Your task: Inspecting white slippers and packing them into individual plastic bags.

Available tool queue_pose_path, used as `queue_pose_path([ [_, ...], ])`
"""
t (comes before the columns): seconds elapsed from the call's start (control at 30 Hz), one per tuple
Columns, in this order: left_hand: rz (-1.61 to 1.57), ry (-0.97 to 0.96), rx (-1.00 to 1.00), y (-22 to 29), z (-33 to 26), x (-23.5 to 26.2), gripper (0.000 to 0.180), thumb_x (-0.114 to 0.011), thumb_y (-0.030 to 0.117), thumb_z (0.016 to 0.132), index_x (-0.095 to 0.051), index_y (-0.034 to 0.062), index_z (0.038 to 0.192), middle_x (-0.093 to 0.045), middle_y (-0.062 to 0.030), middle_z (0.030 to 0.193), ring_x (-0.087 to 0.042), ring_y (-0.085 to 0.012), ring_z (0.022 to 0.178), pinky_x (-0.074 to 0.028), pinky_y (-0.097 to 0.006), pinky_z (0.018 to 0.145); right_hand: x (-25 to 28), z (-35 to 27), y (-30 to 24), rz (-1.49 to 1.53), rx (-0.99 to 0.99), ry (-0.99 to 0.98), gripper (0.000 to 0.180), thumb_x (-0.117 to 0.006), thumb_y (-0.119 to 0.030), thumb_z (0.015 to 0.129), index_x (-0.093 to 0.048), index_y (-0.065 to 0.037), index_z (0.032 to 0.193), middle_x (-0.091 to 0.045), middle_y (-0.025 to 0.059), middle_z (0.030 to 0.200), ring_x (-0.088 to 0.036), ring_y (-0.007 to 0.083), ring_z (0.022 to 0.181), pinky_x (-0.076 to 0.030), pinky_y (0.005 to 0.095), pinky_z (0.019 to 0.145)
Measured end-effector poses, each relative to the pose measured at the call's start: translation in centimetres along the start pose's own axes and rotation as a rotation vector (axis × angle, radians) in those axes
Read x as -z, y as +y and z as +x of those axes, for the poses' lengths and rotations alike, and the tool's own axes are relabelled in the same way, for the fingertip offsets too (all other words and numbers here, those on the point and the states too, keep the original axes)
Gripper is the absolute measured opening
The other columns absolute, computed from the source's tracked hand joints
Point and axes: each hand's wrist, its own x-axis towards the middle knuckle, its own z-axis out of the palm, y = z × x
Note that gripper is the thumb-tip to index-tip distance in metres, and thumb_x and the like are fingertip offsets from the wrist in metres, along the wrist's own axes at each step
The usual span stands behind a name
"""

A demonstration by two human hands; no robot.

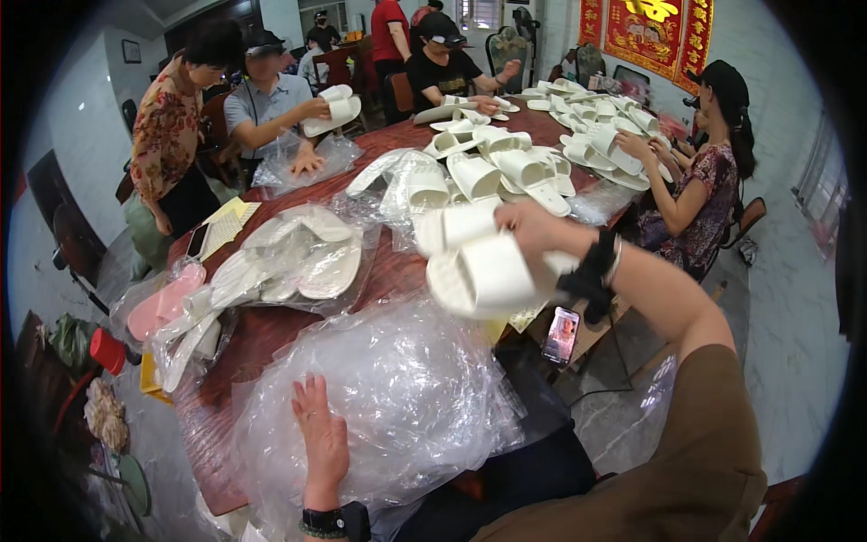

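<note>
My right hand [535, 233] is closed on a pair of white slippers [495, 275], held above the near right part of the table. Its fingers are partly hidden behind the slippers. My left hand [321, 429] lies with fingers stretched out on a big pile of see-through plastic bags [397, 379] at the table's near edge, and grips nothing. Beyond the held pair, a large heap of loose white slippers [519, 167] spreads to the far right. White slippers in plastic bags [298, 248] lie to the left of the held pair.
The red-brown table [397, 275] is ringed by several people handling slippers. Pink slippers [167, 303] in plastic lie at its left edge, near yellow paper sheets [228, 226]. A lit phone [562, 334] sits to the right below my right hand. A red bucket [107, 350] stands at far left.
</note>
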Motion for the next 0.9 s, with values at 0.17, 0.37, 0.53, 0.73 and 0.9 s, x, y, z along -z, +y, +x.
queue_pose_path([
  [0.17,0.058,-0.023,0.007,0.6,0.0,-0.3,0.069,-0.036,0.047,0.105,-0.027,0.003,0.157,-0.022,-0.0189,0.165,-0.006,-0.0393,0.154,0.001,-0.053,0.122,13.9,7.5,8.4,-0.204,-0.167,0.355,0.023,-0.069,-0.006,0.078,-0.073,-0.003,0.101,-0.073,0.0152,0.089,-0.07,0.026,0.08,-0.054,0.0379,0.073],
  [0.37,0.051,-0.023,0.02,1.0,-0.3,0.0,0.069,-0.039,0.047,0.104,-0.028,0.0032,0.156,-0.023,-0.0191,0.164,-0.006,-0.0404,0.154,0.001,-0.054,0.122,13.9,9.0,13.3,-0.431,-0.263,0.644,0.034,-0.072,-0.011,0.081,-0.071,-0.002,0.113,-0.072,0.0191,0.107,-0.069,0.033,0.101,-0.053,0.039,0.089],
  [0.53,0.068,-0.039,0.008,1.5,0.4,-0.3,0.07,-0.045,0.046,0.102,-0.03,0.0038,0.156,-0.026,-0.0194,0.163,-0.007,-0.0411,0.154,0.0,-0.055,0.122,5.9,7.6,15.0,-0.503,0.024,0.551,0.025,-0.065,-0.009,0.083,-0.072,-0.002,0.106,-0.071,0.0199,0.1,-0.069,0.0339,0.092,-0.055,0.0398,0.083],
  [0.73,0.1,-0.022,0.024,1.1,0.0,0.1,0.069,-0.05,0.042,0.099,-0.033,0.0061,0.155,-0.027,-0.0196,0.162,-0.008,-0.0417,0.153,-0.001,-0.055,0.122,-2.7,10.6,5.7,-0.152,-0.163,0.296,0.04,-0.068,-0.043,0.093,-0.072,-0.005,0.105,-0.073,0.0155,0.103,-0.071,0.0286,0.092,-0.056,0.0369,0.081],
  [0.9,0.107,-0.023,-0.013,1.1,0.2,-0.3,0.069,-0.051,0.043,0.099,-0.035,0.007,0.155,-0.028,-0.0194,0.162,-0.009,-0.0419,0.153,-0.002,-0.055,0.122,-7.9,14.6,-1.0,-0.328,-0.232,0.052,0.119,-0.064,-0.076,0.076,-0.027,0.006,0.153,-0.049,0.0344,0.141,-0.054,0.0419,0.129,-0.043,0.0425,0.109],
])
